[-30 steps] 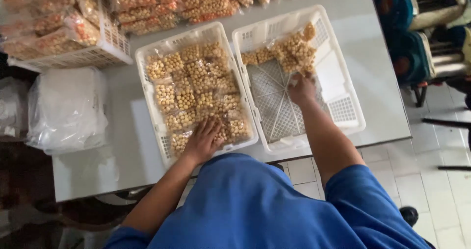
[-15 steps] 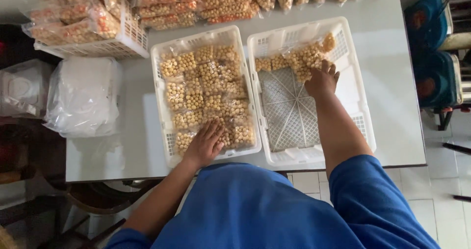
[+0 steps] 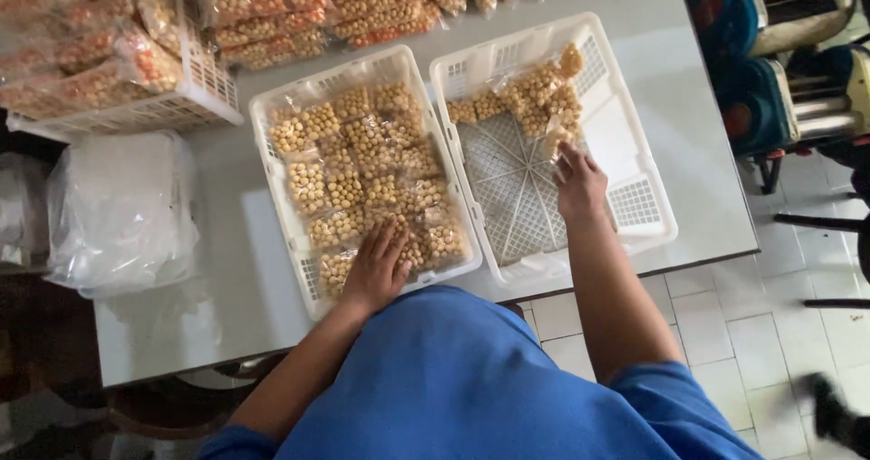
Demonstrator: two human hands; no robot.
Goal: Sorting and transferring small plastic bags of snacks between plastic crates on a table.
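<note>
— White plastic, both crates?
— Yes. The left crate [image 3: 272, 129] was full of packets of yellow balls [image 3: 362, 179]; the left hand [image 3: 376, 270] lay flat, fingers spread on them. The right crate [image 3: 634, 116] held few; the right hand [image 3: 580, 184] pinched one packet [image 3: 555, 140].

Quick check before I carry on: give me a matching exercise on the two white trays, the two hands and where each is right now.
Things:
1. left tray
2. right tray
3. left hand
4. right hand

States:
A. mostly bare mesh, packets only at the far end
B. flat on packets at the near end
C. filled with snack packets
D. fingers at the loose packets

Pairs: 1-C, 2-A, 3-B, 4-D
</note>
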